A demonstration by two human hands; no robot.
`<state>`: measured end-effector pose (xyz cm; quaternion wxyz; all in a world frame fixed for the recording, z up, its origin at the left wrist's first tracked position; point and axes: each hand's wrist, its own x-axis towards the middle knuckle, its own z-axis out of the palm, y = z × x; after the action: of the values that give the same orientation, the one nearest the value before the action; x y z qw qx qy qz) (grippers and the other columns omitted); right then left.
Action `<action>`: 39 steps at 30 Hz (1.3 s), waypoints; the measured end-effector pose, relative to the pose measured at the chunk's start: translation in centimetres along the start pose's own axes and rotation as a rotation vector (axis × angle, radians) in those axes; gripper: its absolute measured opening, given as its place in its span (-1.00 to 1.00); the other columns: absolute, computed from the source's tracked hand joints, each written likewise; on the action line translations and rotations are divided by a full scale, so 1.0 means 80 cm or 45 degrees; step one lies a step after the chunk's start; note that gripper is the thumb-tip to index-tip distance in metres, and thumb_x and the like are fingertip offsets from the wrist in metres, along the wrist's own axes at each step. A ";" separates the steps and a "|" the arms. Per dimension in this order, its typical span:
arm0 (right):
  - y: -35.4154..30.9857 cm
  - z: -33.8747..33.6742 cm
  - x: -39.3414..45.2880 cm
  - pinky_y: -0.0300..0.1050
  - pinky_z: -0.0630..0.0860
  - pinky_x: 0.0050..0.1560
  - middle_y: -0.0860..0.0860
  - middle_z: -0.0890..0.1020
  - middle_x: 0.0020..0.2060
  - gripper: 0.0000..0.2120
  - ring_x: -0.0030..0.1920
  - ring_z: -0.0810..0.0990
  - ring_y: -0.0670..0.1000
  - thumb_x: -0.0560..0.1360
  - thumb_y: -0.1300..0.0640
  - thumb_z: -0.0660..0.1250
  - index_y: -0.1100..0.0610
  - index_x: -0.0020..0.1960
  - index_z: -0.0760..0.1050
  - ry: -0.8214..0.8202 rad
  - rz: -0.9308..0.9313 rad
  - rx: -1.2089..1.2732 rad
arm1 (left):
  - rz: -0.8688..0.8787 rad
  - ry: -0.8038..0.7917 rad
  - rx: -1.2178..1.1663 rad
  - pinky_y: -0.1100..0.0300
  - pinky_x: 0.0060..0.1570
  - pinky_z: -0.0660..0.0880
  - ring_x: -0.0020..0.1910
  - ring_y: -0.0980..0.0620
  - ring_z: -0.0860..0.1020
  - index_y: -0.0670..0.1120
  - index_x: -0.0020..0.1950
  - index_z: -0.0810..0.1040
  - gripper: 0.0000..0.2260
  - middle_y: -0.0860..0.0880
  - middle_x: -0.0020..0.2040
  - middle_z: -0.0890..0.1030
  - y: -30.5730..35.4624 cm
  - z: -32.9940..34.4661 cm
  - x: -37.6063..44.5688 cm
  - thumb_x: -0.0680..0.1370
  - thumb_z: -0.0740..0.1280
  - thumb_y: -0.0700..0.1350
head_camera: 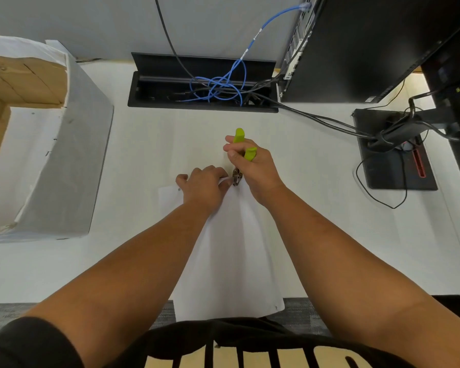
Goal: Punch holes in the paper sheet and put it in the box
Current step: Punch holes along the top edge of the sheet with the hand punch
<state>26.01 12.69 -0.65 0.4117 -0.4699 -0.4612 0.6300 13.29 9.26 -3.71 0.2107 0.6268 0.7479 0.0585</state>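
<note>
Squeezing green-handled punch [241, 155], right hand [252, 168]; left hand [205, 185] pinching paper sheet [231, 248].

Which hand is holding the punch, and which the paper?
The right hand grips the green-handled punch; the left hand pinches the paper sheet at its far edge.

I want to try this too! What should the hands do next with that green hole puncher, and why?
Probably squeeze the green handles together. The right hand grips the hole punch, its metal head is at the far edge of the paper sheet, and the left hand pinches that edge steady beside it. One hole already shows near the left corner.
</note>
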 end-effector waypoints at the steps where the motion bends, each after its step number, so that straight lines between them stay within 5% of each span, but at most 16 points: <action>1: 0.000 -0.001 0.000 -0.16 0.42 0.33 0.05 0.56 0.29 -0.80 0.34 0.49 -0.05 0.53 0.39 0.30 0.17 0.00 0.64 -0.023 0.001 0.011 | 0.007 -0.002 0.000 -0.11 0.14 0.23 -0.04 -0.01 0.46 0.16 -0.04 0.56 -0.77 0.13 -0.17 0.50 0.000 0.001 0.000 0.59 0.14 0.18; 9: -0.002 0.001 0.006 -0.28 0.47 0.17 0.03 0.56 0.30 -0.62 0.30 0.51 -0.09 0.44 0.53 0.20 0.21 0.08 0.63 0.156 0.095 0.111 | 0.075 0.013 -0.056 -0.11 0.13 0.22 -0.02 0.01 0.43 0.16 -0.06 0.54 -0.81 0.15 -0.15 0.49 -0.008 0.005 0.001 0.60 0.16 0.14; 15: 0.001 -0.001 0.014 -0.28 0.47 0.17 0.03 0.60 0.14 -0.63 0.37 0.49 0.02 0.44 0.55 0.21 0.22 0.06 0.61 0.288 0.150 0.314 | 0.100 0.024 -0.101 -0.10 0.13 0.20 -0.01 0.03 0.42 0.14 -0.08 0.54 -0.81 0.16 -0.15 0.47 -0.012 0.007 -0.003 0.59 0.18 0.14; 17: -0.001 0.001 0.014 -0.33 0.50 0.10 0.05 0.59 0.21 -0.61 0.37 0.49 0.00 0.44 0.56 0.19 0.24 0.10 0.61 0.234 0.159 0.228 | 0.108 0.032 -0.122 -0.10 0.13 0.21 -0.01 0.03 0.42 0.14 -0.09 0.55 -0.82 0.16 -0.16 0.47 -0.014 0.007 -0.004 0.59 0.19 0.13; 24: -0.010 0.012 0.020 -0.17 0.42 0.33 0.05 0.58 0.28 -0.53 0.33 0.50 -0.03 0.37 0.56 0.16 0.17 0.04 0.65 0.014 0.234 -0.073 | 0.128 0.054 -0.215 -0.08 0.12 0.19 -0.06 0.05 0.40 0.15 -0.11 0.57 -0.84 0.14 -0.20 0.48 -0.016 0.005 -0.006 0.58 0.23 0.11; 32: -0.011 0.018 0.027 -0.20 0.41 0.31 0.04 0.55 0.32 -0.54 0.32 0.49 -0.05 0.38 0.54 0.16 0.13 0.03 0.64 0.041 0.234 -0.135 | 0.169 0.096 -0.312 -0.04 0.07 0.17 -0.10 0.06 0.42 0.19 -0.22 0.47 -0.84 0.13 -0.23 0.49 -0.021 0.006 -0.010 0.57 0.25 0.09; 39: -0.023 0.024 0.024 -0.26 0.38 0.30 0.04 0.56 0.30 -0.52 0.26 0.49 -0.12 0.37 0.57 0.13 0.19 0.04 0.64 -0.028 0.247 -0.221 | 0.191 0.118 -0.277 -0.05 0.08 0.16 -0.08 0.05 0.41 0.11 -0.14 0.57 -0.86 0.14 -0.21 0.52 -0.021 0.009 -0.009 0.58 0.26 0.05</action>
<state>23.90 14.57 0.94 0.3016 -0.5393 -0.4710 0.6296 12.15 8.07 -4.81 0.2376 0.6510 0.6971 0.1838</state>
